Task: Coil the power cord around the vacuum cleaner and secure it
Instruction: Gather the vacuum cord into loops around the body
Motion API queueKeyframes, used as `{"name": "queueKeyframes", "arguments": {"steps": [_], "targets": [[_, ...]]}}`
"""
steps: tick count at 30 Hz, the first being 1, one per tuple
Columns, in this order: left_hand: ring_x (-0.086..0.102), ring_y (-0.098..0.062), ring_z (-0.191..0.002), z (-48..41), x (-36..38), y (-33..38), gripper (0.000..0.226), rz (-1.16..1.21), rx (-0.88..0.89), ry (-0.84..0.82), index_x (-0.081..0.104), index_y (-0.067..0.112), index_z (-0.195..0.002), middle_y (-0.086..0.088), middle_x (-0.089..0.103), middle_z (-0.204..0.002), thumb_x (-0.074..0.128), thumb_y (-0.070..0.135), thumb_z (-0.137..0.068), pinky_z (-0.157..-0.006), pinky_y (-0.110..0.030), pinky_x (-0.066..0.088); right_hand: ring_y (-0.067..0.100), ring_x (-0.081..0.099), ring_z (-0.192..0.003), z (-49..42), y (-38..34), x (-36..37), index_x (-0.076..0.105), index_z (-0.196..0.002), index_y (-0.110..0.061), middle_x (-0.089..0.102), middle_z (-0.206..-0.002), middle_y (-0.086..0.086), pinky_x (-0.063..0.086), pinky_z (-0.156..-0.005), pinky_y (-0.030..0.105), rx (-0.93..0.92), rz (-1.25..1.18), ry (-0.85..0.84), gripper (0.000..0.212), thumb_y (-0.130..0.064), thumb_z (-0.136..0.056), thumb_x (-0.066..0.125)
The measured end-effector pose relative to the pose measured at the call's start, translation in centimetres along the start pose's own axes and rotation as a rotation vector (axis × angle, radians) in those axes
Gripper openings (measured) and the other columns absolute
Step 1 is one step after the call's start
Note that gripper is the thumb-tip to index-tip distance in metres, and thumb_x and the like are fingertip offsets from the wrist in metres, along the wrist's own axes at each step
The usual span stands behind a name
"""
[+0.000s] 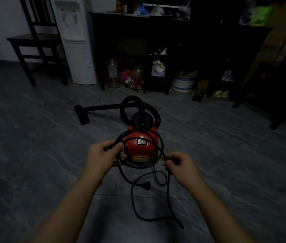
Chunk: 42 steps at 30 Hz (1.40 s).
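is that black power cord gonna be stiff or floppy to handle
Probably floppy: the power cord sags from the right hand into loose curls on the floor. Likely somewhat springy, as loops held by the left hand look round.

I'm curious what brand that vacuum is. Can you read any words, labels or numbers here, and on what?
Nothing here can be read.
Vacuum cleaner, beige label: too blurred.
Its grey button: a round mark, no letters.
Cardboard box at right: dark print, too blurred.

Bare forearms (68, 204), left hand (101, 159), right hand (181, 166)
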<state>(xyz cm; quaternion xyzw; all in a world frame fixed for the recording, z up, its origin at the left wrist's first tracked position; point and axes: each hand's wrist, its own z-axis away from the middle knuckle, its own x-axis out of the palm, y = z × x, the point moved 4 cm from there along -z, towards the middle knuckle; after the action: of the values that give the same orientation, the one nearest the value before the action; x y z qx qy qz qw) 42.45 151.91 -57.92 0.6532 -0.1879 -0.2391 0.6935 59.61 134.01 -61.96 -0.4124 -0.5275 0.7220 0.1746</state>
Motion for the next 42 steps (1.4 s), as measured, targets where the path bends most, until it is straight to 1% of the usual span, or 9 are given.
{"name": "queueKeyframes", "arguments": {"steps": [4, 7, 13, 20, 23, 28, 32, 36, 42], "targets": [[0.072, -0.015, -0.063, 0.1, 0.8, -0.6, 0.009, -0.034, -0.003, -0.037, 0.072, 0.007, -0.094, -0.009, 0.071, -0.077, 0.064, 0.009, -0.092, -0.057, -0.033, 0.06, 0.015, 0.07, -0.069, -0.3, -0.1, 0.0, 0.073, -0.093, -0.016, 0.074, -0.076, 0.002, 0.059, -0.067, 0.03, 0.028, -0.172, 0.086, 0.021, 0.0, -0.092, 0.059], [0.071, -0.015, -0.061, 0.0, 1.3, -1.2, 0.01, -0.066, -0.009, -0.039, 0.072, 0.006, -0.097, -0.008, 0.07, -0.074, 0.063, 0.008, -0.092, -0.054, -0.031, 0.06, 0.013, 0.071, -0.068, -0.3, -0.3, 0.5, 0.076, -0.096, -0.011, 0.075, -0.078, 0.002, 0.054, -0.057, 0.021, 0.025, -0.262, 0.072, 0.023, 0.0, -0.095, 0.056], [0.072, -0.021, -0.063, -0.3, 1.1, -2.5, 0.015, -0.143, 0.016, 0.042, 0.073, 0.002, -0.102, -0.004, 0.07, -0.066, 0.063, 0.008, -0.093, -0.055, -0.032, 0.059, 0.017, 0.07, -0.07, 0.4, -1.6, 1.0, 0.076, -0.09, -0.006, 0.075, -0.088, 0.017, 0.056, -0.059, 0.025, 0.054, -0.314, -0.017, 0.033, 0.0, -0.096, 0.043], [0.074, -0.028, -0.069, 0.2, 1.9, -2.4, 0.022, -0.209, 0.087, -0.051, 0.073, 0.029, -0.082, -0.004, 0.073, -0.065, 0.066, 0.01, -0.09, -0.067, -0.049, 0.062, 0.013, 0.071, -0.077, 0.4, -0.8, 1.2, 0.074, -0.092, -0.024, 0.074, -0.08, -0.003, 0.061, -0.077, 0.039, -0.037, 0.061, 0.118, 0.007, -0.022, -0.087, 0.071], [0.074, -0.032, -0.071, 0.0, 1.8, -2.4, 0.015, -0.202, 0.052, -0.094, 0.074, 0.021, -0.081, -0.014, 0.072, -0.071, 0.069, 0.008, -0.088, -0.068, -0.051, 0.061, 0.018, 0.072, -0.075, 0.2, -0.7, 0.8, 0.07, -0.081, -0.032, 0.074, -0.077, 0.001, 0.061, -0.076, 0.042, -0.023, 0.045, 0.134, 0.014, -0.019, -0.086, 0.071], [0.074, -0.021, -0.069, -0.1, 1.7, -2.0, 0.016, -0.321, 0.06, -0.164, 0.072, 0.014, -0.097, -0.012, 0.072, -0.081, 0.072, 0.005, -0.084, -0.063, -0.028, 0.056, 0.005, 0.066, -0.069, 0.3, -1.1, 0.7, 0.075, -0.096, -0.02, 0.07, -0.075, -0.012, 0.05, -0.062, 0.02, -0.081, 0.122, 0.076, 0.015, -0.013, -0.091, 0.063], [0.069, -0.014, -0.071, -0.2, 1.7, -2.3, 0.026, -0.532, 0.158, -0.243, 0.072, 0.025, -0.105, 0.005, 0.069, -0.079, 0.074, 0.013, -0.082, -0.063, -0.026, 0.054, 0.0, 0.065, -0.072, 0.3, -1.1, 1.0, 0.075, -0.097, -0.025, 0.069, -0.076, -0.018, 0.049, -0.067, 0.019, -0.129, 0.193, 0.035, 0.018, -0.014, -0.092, 0.062], [0.071, -0.016, -0.071, 0.3, 1.9, -2.5, 0.025, -0.58, 0.134, -0.336, 0.069, 0.025, -0.109, 0.0, 0.069, -0.081, 0.067, 0.01, -0.088, -0.052, -0.02, 0.053, -0.012, 0.059, -0.065, 0.4, -1.4, 1.3, 0.075, -0.096, -0.029, 0.062, -0.067, -0.025, 0.039, -0.06, 0.004, -0.19, 0.242, 0.019, 0.016, -0.019, -0.091, 0.064], [0.072, -0.019, -0.068, 0.3, 1.6, -1.8, 0.015, -0.504, 0.099, -0.262, 0.068, 0.017, -0.097, -0.003, 0.068, -0.086, 0.06, 0.005, -0.092, -0.048, -0.014, 0.047, -0.005, 0.064, -0.069, 0.2, -1.1, 1.9, 0.075, -0.098, -0.027, 0.069, -0.073, -0.019, 0.048, -0.064, 0.015, -0.169, 0.219, 0.019, 0.012, -0.024, -0.087, 0.07]]}}
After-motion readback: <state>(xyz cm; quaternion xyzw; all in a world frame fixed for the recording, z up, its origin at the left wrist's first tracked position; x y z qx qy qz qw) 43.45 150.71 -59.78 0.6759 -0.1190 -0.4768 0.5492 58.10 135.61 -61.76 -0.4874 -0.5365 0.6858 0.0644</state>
